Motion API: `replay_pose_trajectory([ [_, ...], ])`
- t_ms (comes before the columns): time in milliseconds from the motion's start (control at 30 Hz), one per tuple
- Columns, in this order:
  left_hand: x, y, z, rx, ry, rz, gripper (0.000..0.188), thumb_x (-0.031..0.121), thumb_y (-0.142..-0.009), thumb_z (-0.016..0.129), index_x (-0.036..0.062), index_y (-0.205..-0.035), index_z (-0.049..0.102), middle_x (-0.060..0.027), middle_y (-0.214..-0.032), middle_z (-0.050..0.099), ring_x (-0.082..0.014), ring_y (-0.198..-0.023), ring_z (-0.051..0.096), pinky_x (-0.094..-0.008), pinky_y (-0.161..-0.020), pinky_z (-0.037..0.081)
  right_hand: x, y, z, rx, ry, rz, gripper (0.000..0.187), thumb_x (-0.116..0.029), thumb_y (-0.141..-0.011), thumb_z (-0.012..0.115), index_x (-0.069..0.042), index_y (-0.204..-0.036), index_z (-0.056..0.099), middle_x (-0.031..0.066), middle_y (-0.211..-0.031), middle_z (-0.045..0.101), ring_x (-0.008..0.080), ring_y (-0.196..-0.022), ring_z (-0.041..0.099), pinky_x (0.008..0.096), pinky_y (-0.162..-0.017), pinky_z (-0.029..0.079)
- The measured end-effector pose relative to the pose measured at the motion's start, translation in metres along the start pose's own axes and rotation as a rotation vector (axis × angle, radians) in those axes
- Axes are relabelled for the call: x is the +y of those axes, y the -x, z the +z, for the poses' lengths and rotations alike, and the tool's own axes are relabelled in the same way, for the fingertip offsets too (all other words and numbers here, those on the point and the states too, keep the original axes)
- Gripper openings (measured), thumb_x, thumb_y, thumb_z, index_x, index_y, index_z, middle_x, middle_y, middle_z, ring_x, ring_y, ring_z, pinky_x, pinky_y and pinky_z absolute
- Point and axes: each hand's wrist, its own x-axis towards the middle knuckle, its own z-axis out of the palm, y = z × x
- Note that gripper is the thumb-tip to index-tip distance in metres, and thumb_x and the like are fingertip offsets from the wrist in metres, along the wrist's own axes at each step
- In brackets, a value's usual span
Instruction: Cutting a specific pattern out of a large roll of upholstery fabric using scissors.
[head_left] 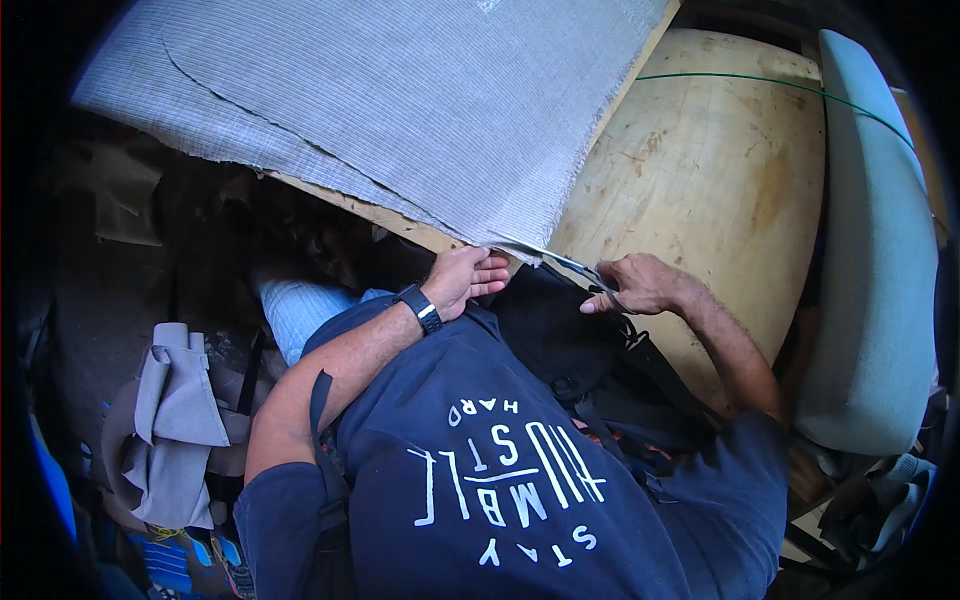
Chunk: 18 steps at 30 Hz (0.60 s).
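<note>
As left hand pinches grey fabric, right hand grips scissors; blades touch fabric.

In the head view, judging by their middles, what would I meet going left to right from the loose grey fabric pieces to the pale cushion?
Loose grey fabric pieces → black wristwatch → left hand → scissors → right hand → pale cushion.
</note>
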Motion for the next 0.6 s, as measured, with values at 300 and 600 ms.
replay_pose_trajectory([
  [300,0.001,-0.002,-0.001,-0.014,0.071,0.023,0.021,0.015,-0.098,0.048,-0.0032,-0.105,0.056,-0.0135,-0.104,0.066,-0.0188,-0.091,0.067,-0.0343,-0.079,0.06,0.023,-0.007,0.01,-0.351,-0.589,0.01,0.076,-0.078,-0.081,0.056,-0.002,-0.084,0.064,0.006,-0.063,0.061,0.0177,-0.061,0.064,0.0312,-0.048,0.046],
  [600,0.001,0.002,-0.004,-0.015,-0.102,-0.002,0.026,0.019,-0.102,0.051,0.0,-0.118,0.056,-0.0108,-0.107,0.065,-0.0181,-0.095,0.066,-0.033,-0.081,0.059,0.007,0.003,0.011,-0.596,-0.613,0.035,0.075,-0.076,-0.085,0.052,-0.001,-0.087,0.06,0.0078,-0.067,0.063,0.0184,-0.066,0.068,0.0307,-0.049,0.051],
])
